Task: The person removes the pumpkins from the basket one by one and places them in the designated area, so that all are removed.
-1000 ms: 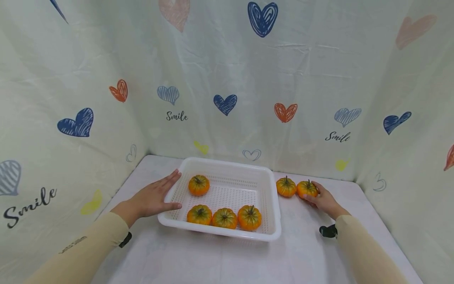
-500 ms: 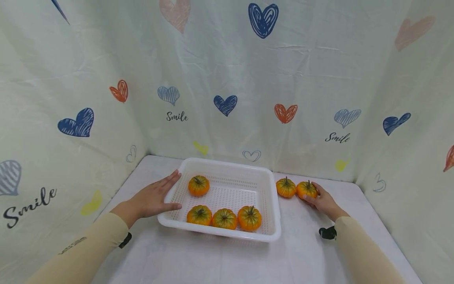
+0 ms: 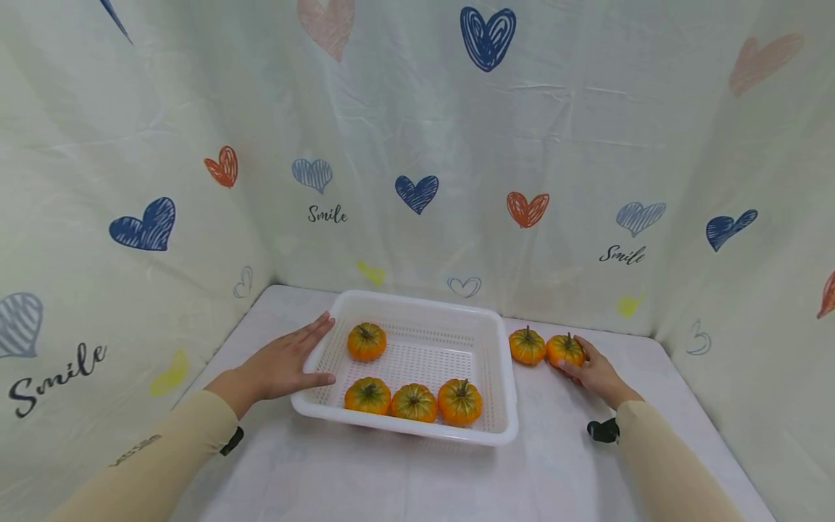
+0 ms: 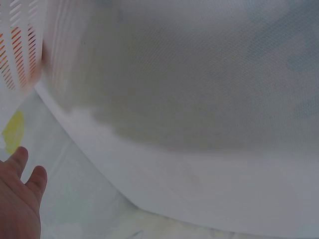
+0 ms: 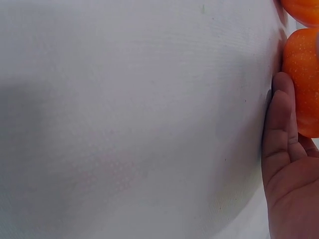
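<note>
A white plastic basket (image 3: 404, 426) stands on the table with several small orange pumpkins in it, among them one pumpkin (image 3: 367, 341) at the back left. My left hand (image 3: 276, 368) lies against the basket's left rim, fingers straight and thumb spread over the edge. Right of the basket, my right hand (image 3: 596, 373) grips a small pumpkin (image 3: 564, 351) from its right side. In the right wrist view the fingers (image 5: 279, 114) lie along this pumpkin (image 5: 302, 74), low by the table. Another pumpkin (image 3: 527, 345) sits between it and the basket.
The table (image 3: 417, 486) has a pale cloth cover. A curtain (image 3: 567, 145) printed with hearts and "Smile" encloses it at the back and both sides. In the left wrist view, the basket's slotted wall (image 4: 22, 55) shows at the upper left.
</note>
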### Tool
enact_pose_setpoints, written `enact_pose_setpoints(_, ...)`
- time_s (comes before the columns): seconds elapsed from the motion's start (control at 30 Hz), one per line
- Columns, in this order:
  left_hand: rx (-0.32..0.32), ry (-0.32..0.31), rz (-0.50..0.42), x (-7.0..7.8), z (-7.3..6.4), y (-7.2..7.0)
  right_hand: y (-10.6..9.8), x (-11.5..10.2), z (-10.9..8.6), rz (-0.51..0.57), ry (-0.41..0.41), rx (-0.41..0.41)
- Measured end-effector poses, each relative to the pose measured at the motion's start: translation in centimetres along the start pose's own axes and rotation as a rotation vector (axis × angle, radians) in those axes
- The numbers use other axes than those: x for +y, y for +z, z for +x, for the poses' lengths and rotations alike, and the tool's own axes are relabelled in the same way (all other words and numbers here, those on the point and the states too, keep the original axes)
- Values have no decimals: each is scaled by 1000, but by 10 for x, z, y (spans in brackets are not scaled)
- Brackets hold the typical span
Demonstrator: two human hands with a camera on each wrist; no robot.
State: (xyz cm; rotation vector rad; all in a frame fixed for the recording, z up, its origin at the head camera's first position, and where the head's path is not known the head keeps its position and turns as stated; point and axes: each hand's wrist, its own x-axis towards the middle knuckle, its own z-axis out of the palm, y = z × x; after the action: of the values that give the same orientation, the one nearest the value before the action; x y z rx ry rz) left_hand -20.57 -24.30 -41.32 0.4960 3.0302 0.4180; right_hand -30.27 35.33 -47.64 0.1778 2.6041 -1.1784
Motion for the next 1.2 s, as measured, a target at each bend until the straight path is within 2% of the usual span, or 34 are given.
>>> enact_pose_setpoints(0.87,-1,7,10,2,-1,-2,3,0,0,28,10,24)
enact_pose_setpoints(1.2,-5,6,16,0,1,1,3,0,-1,52,-12,33)
